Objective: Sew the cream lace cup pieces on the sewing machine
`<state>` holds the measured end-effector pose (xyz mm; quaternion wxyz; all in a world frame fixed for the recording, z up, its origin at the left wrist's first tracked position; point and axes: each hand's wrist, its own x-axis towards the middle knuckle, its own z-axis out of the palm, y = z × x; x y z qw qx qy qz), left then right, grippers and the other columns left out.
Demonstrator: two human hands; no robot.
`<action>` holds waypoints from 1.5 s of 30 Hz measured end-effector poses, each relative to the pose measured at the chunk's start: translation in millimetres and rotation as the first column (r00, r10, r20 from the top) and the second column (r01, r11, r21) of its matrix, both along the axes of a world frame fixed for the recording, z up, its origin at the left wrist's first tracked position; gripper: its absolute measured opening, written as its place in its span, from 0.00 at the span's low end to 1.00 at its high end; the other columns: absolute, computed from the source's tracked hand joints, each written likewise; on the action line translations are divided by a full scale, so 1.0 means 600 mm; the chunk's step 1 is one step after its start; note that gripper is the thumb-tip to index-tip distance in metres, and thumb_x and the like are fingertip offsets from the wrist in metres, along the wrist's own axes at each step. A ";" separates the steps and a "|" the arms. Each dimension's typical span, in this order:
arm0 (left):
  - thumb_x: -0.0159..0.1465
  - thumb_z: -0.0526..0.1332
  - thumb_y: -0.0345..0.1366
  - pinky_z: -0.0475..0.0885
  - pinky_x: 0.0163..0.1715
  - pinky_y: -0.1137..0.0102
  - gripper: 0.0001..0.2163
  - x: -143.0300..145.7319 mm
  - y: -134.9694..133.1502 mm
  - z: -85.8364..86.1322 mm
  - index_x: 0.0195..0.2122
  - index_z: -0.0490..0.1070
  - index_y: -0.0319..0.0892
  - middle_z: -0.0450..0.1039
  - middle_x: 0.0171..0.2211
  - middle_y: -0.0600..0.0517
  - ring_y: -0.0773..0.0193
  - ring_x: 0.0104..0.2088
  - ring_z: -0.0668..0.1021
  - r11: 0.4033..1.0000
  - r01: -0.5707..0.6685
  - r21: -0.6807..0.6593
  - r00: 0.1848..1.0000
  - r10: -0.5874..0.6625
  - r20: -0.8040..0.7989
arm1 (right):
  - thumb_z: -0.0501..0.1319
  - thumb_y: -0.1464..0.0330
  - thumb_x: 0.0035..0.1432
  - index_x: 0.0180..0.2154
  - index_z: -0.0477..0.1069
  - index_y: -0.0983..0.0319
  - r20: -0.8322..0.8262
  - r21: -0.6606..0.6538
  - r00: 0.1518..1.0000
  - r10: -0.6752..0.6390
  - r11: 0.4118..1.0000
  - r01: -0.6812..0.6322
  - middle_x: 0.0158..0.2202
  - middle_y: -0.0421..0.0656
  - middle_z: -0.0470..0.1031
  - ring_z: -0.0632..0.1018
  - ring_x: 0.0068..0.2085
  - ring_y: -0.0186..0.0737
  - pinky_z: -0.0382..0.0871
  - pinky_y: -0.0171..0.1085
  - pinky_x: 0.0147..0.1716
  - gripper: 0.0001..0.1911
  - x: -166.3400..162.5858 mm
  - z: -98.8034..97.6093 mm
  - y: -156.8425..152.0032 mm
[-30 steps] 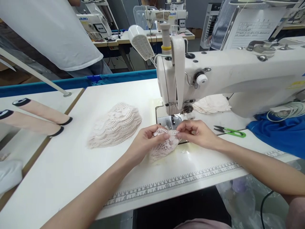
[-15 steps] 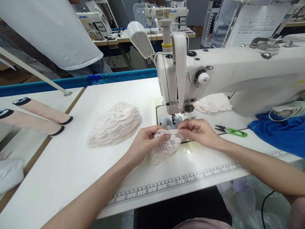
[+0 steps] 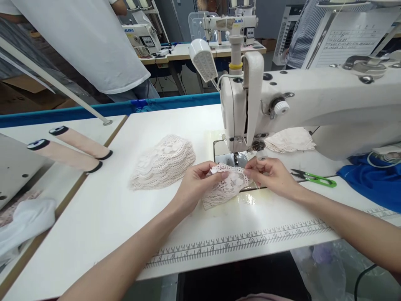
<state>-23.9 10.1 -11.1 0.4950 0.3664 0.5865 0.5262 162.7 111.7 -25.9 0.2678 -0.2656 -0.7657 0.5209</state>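
Note:
A small pale pink lace piece [image 3: 224,188] lies on the white table just in front of the sewing machine's needle plate [image 3: 230,159]. My left hand [image 3: 196,184] pinches its left edge, fingers closed on the lace. My right hand [image 3: 272,175] pinches the right edge, fingers closed too. The white sewing machine [image 3: 313,100] rises directly behind both hands, its needle area just above the lace.
A stack of lace pieces [image 3: 164,161] sits to the left, another pile [image 3: 290,140] behind the machine. Green snips [image 3: 315,177] and blue cloth [image 3: 372,184] lie at right. Two pink tubes [image 3: 73,148] rest at left. A person in white [image 3: 94,42] stands beyond the table.
The view has shifted, so everything sits further right in the picture. Both hands keep hold of the lace piece and have brought its upper edge slightly closer to the needle plate.

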 end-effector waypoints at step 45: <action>0.56 0.66 0.47 0.65 0.25 0.77 0.10 -0.007 -0.020 0.018 0.29 0.74 0.46 0.69 0.27 0.55 0.69 0.28 0.69 0.995 0.066 0.079 0.975 -0.048 -0.219 | 0.53 0.69 0.62 0.37 0.75 0.61 0.436 0.790 0.866 -0.245 0.565 -0.238 0.34 0.41 0.79 0.76 0.31 0.34 0.58 0.34 0.25 0.12 0.040 0.032 0.014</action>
